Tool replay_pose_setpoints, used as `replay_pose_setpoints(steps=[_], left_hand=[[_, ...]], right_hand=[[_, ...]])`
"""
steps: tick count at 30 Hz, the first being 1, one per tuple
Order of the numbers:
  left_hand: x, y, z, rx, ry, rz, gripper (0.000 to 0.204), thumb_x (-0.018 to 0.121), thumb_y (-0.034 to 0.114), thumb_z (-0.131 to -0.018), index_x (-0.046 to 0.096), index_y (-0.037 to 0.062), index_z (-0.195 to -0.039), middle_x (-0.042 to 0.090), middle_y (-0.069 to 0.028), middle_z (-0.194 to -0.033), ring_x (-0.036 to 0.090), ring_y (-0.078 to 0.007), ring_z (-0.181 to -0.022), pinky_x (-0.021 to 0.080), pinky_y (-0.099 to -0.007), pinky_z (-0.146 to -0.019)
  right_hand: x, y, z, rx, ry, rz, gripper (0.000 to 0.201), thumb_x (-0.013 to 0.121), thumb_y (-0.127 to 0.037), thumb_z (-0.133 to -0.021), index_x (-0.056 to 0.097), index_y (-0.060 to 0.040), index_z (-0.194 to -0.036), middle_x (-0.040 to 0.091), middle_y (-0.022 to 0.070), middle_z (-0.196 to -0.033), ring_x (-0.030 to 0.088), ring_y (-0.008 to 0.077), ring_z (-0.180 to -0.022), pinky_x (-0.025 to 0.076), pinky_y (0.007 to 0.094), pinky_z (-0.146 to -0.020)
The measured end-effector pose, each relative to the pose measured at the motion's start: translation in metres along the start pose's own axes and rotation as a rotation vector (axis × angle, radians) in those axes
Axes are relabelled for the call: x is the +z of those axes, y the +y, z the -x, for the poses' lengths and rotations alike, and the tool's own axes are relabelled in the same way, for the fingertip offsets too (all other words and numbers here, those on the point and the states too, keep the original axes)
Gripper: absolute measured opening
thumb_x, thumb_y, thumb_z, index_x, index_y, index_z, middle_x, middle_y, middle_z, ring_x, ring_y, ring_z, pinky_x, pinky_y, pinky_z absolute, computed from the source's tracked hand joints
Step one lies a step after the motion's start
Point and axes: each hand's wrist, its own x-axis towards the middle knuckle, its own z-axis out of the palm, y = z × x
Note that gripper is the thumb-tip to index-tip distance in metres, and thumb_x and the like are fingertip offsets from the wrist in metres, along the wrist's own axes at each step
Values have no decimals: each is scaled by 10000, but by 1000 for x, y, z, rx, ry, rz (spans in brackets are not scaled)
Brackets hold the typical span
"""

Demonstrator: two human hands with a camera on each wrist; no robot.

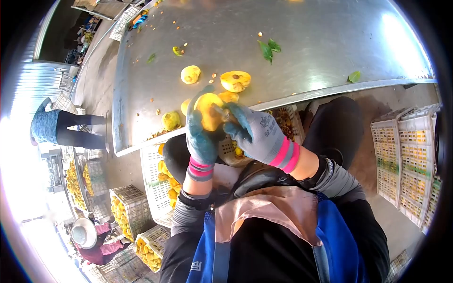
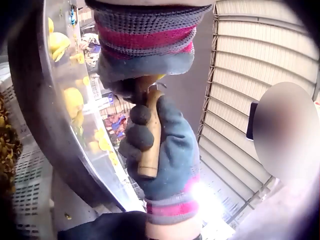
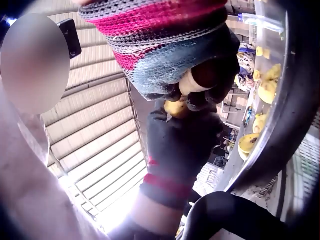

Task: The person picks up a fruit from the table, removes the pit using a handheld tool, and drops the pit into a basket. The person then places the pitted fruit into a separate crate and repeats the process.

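My gloved left hand (image 1: 202, 139) holds a yellow fruit (image 1: 206, 112) over the table's near edge, its fingers wrapped round the side. In the left wrist view, my gloved right hand (image 2: 172, 150) grips a tool by its wooden handle (image 2: 150, 142), fingers curled round it. The tool's thin metal end meets the fruit, and the glove largely hides it. On the table close by lie a halved fruit (image 1: 235, 81) with a brown centre, a paler yellow piece (image 1: 190, 74) and a greenish-yellow fruit (image 1: 171, 120).
The metal table (image 1: 306, 42) carries green leaves (image 1: 268, 50) and small scraps. A white crate (image 1: 153, 188) with yellow fruit stands below its edge at left. More crates (image 1: 406, 155) are stacked at right. Two other people are at left, one in a pale hat (image 1: 85, 233).
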Motion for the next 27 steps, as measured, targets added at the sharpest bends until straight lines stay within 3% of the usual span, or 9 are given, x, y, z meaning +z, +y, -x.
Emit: replay_pose_setpoints(steps=[6, 8, 11, 14, 17, 21, 24, 25, 27], left_hand=[[2, -3, -4, -9, -1, -157, 508, 357, 384, -1040, 524, -6, -1319, 593, -130, -1295, 574, -237, -1155, 436, -356, -1041], [-4, -2, -8, -70, -31, -194, 522, 344, 400, -1043, 536, -6, -1308, 614, -128, -1265, 591, -241, -1127, 447, -353, -1027], [-20, 0, -17, 208, -256, -737, 556, 337, 437, -1043, 592, -15, -1241, 650, -129, -1202, 614, -240, -1081, 466, -350, -996], [-21, -7, -15, -385, -67, -138, 580, 362, 464, -1037, 645, -30, -1151, 679, -133, -1139, 631, -234, -1038, 480, -349, -964], [-5, -7, -10, 23, -66, -523, 592, 389, 474, -1031, 660, -48, -1107, 687, -143, -1114, 631, -232, -1037, 482, -348, -953], [-1, -15, -7, 113, -19, -414, 494, 523, 393, -982, 618, -47, -1186, 675, -114, -1140, 635, -165, -962, 518, -287, -814], [2, -24, -4, 133, 8, -327, 461, 574, 340, -962, 595, -40, -1223, 663, -112, -1160, 641, -157, -949, 540, -281, -785], [1, -29, -2, 144, 25, -286, 455, 565, 336, -964, 592, -38, -1222, 660, -123, -1159, 646, -180, -962, 544, -308, -817], [-15, -50, 2, 136, 162, -363, 438, 558, 321, -967, 586, -33, -1224, 653, -145, -1164, 647, -233, -991, 536, -352, -865]], right_hand=[[-17, -1, -1, -6, -187, 109, 450, 699, -132, -850, 552, -58, -1269, 682, 157, -983, 670, 354, -810, 541, 422, -689], [-18, 0, -1, -9, -224, 128, 348, 674, -196, -861, 573, -59, -1165, 679, 155, -902, 665, 359, -785, 529, 444, -668], [-20, 0, -1, -19, -257, 140, 304, 656, -248, -872, 583, -61, -1101, 682, 155, -866, 665, 363, -775, 523, 457, -655], [-20, 0, 4, 33, -300, 127, 305, 646, -260, -879, 580, -63, -1102, 689, 158, -875, 668, 367, -781, 526, 460, -672], [-19, 2, 6, 68, -294, 47, 300, 640, -254, -887, 582, -57, -1106, 685, 176, -883, 664, 380, -795, 521, 469, -683], [-18, 10, 2, 71, -282, -204, 278, 633, -276, -932, 597, -48, -1088, 677, 144, -799, 663, 307, -671, 499, 405, -595], [-38, 5, -5, 745, -703, -962, 295, 624, -312, -967, 617, -42, -1085, 620, 55, -711, 576, 156, -551, 437, 299, -514], [-41, 3, -4, 790, -668, -1130, 319, 604, -333, -987, 627, -37, -1103, 551, -12, -683, 478, 62, -538, 384, 224, -494], [-50, 1, -4, 880, -598, -1159, 328, 600, -327, -989, 625, -28, -1120, 549, -9, -681, 475, 66, -525, 380, 218, -486]])
